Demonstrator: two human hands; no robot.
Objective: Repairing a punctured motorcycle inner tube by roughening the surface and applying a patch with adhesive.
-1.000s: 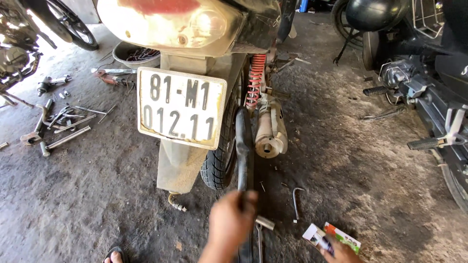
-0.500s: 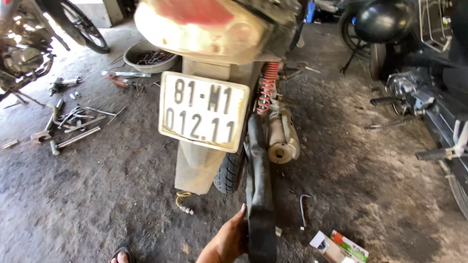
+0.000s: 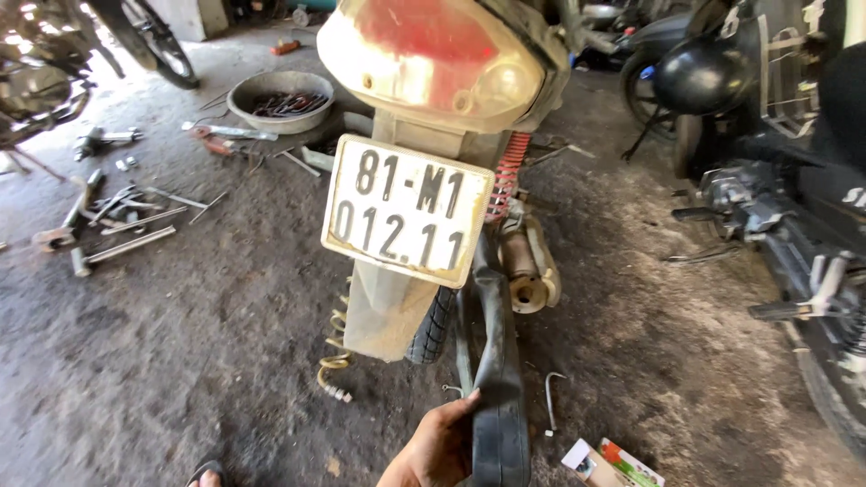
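The view has drawn nearer; the left hand (image 3: 439,446) clasps a limp, light black inner tube (image 3: 499,397) low down, right hand unseen.

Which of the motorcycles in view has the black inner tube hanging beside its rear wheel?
The middle motorcycle, seen from behind with its white plate; the inner tube held by the left hand hangs beside its rear tyre. The others stand apart at the frame edges.

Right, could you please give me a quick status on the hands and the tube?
One hand grips the black inner tube behind the rear tyre. Other hand out of view. Bent metal tool and small box on floor beside tube.
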